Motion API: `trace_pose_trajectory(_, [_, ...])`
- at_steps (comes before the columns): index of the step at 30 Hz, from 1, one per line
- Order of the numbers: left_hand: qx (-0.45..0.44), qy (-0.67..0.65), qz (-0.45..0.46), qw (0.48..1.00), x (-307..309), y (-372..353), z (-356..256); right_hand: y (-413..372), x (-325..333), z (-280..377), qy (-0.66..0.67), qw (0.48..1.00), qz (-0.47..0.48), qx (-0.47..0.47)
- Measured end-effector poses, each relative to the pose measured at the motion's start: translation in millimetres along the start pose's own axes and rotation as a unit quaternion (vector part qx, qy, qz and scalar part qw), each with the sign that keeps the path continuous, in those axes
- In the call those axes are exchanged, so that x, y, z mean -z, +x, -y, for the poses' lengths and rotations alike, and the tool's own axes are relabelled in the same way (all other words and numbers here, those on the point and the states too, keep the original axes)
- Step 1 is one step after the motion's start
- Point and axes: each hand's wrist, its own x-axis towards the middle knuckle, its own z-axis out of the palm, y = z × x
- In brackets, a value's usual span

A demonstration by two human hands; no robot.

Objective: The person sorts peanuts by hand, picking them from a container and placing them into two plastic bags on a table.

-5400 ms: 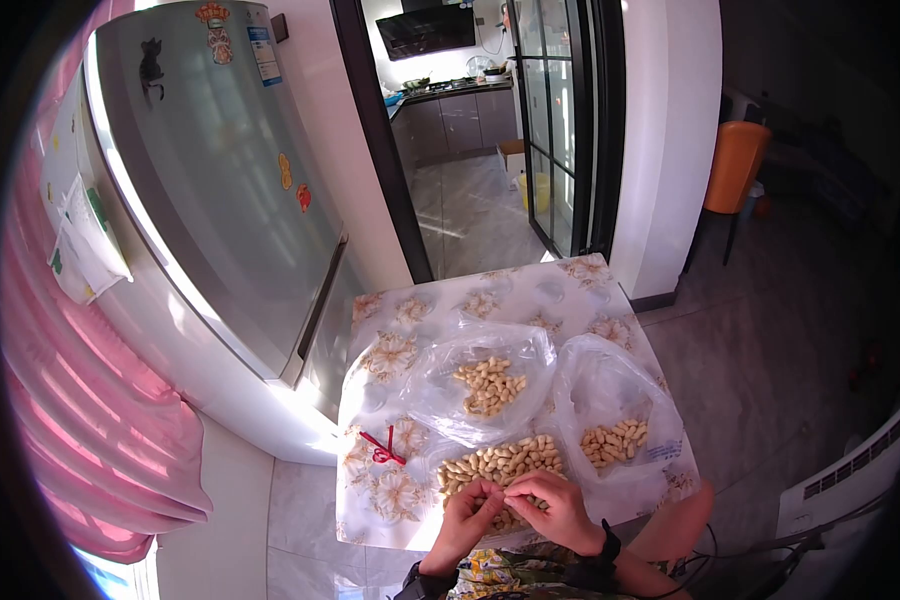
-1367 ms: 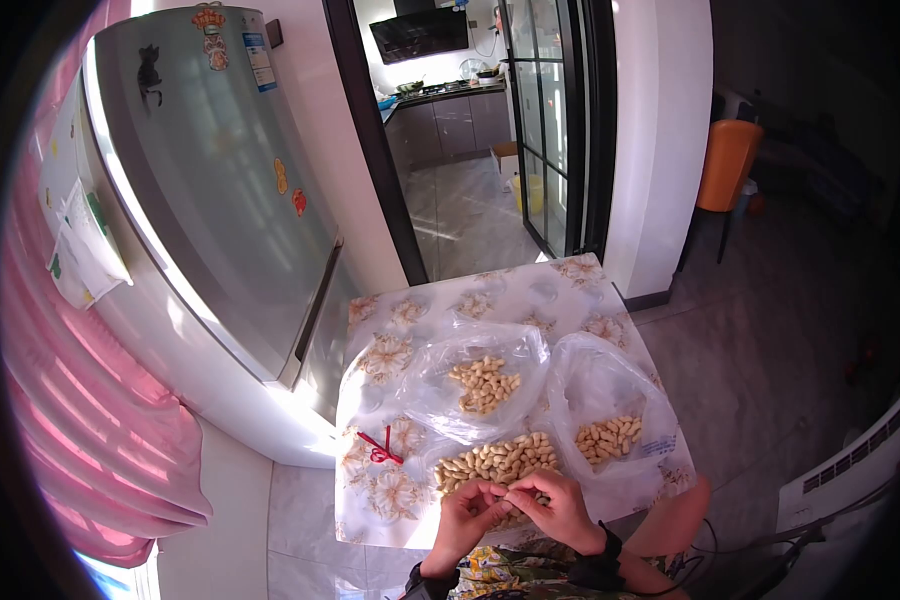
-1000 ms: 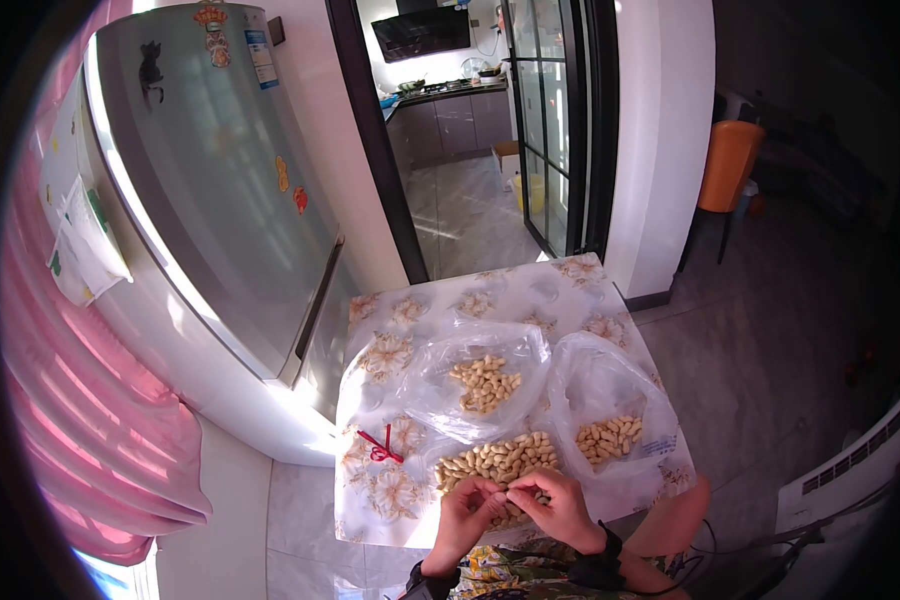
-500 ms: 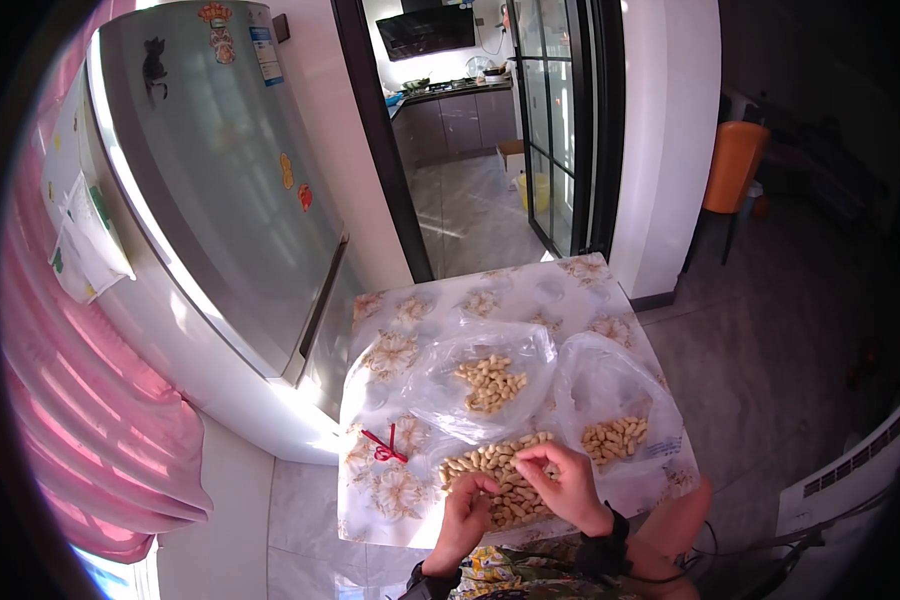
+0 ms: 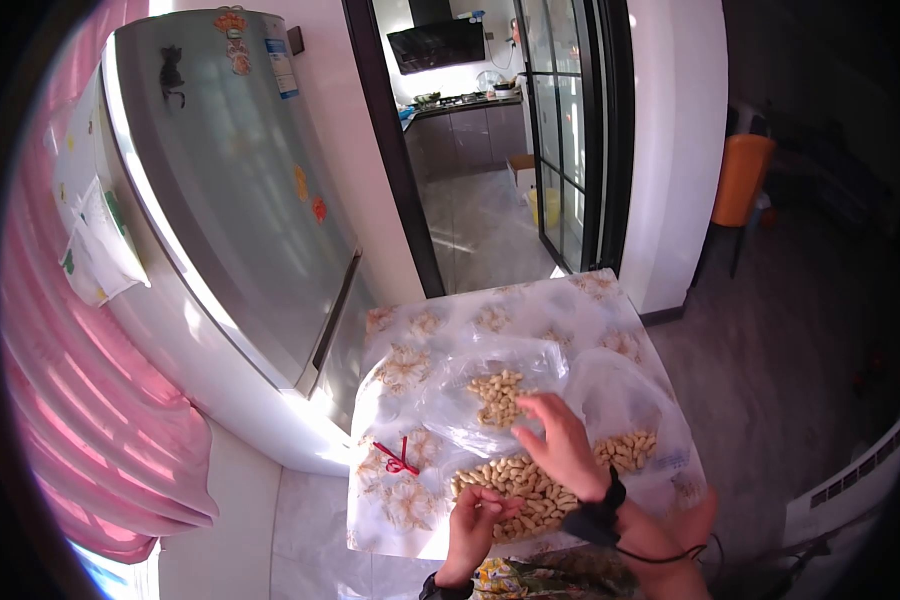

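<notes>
A pile of unshelled peanuts (image 5: 530, 488) lies on the flowered tablecloth in front of me. My left hand (image 5: 478, 518) is at the pile's near left edge, its fingers pinched together; whatever they hold, if anything, is too small to make out. Over the right edge of a clear plastic bag (image 5: 442, 405) reaches my right hand (image 5: 562, 448), thumb and fingers apart. Beside its fingertips, a smaller heap of peanuts (image 5: 494, 395) rests on that bag. A second plastic bag (image 5: 610, 390) on the right holds more peanuts (image 5: 625, 451).
A red looped ribbon (image 5: 397, 458) lies on the left of the table (image 5: 370, 515). The fridge (image 5: 240, 200) stands close by on the left, with a pink curtain (image 5: 100, 400) beyond. Behind the table a glass door (image 5: 560, 130) opens to a kitchen. An orange chair (image 5: 742, 180) is at right.
My right hand has moved from the peanut pile forward to the heap on the middle bag, and its fingers have opened. My left hand stays pinched near the pile. The view has shifted slightly.
</notes>
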Motion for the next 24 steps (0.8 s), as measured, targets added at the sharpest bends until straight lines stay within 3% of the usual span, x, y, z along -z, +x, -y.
trace_pose_trajectory(6, [-0.004, 0.008, 0.002, 1.000, -2.7, -0.6, -3.9, -50.5, 2.0, 22.2, 0.135, 0.981, 0.139, 0.018])
trace_pose_trajectory(12, [-0.031, -0.009, 0.002, 0.999, 2.2, -1.9, 2.6, -78.9, 1.4, 18.6, 0.157, 0.981, 0.114, 0.022])
trace_pose_trajectory(15, [-0.060, 0.072, -0.012, 0.996, 2.9, 0.1, 5.6, -81.3, 2.5, 18.4, 0.148, 0.982, 0.114, 0.019])
trace_pose_trajectory(17, [0.002, 0.018, -0.013, 1.000, 0.8, -2.4, 0.8, -85.0, 0.6, 16.3, 0.147, 0.983, 0.113, 0.012])
trace_pose_trajectory(23, [0.018, 0.029, -0.010, 0.999, -5.2, -2.4, -6.0, -92.9, -6.5, 6.4, 0.142, 0.987, 0.072, 0.003])
trace_pose_trajectory(24, [0.019, 0.029, -0.009, 0.999, -5.7, -2.2, -5.6, -94.3, -5.8, 7.1, 0.155, 0.985, 0.063, -0.037])
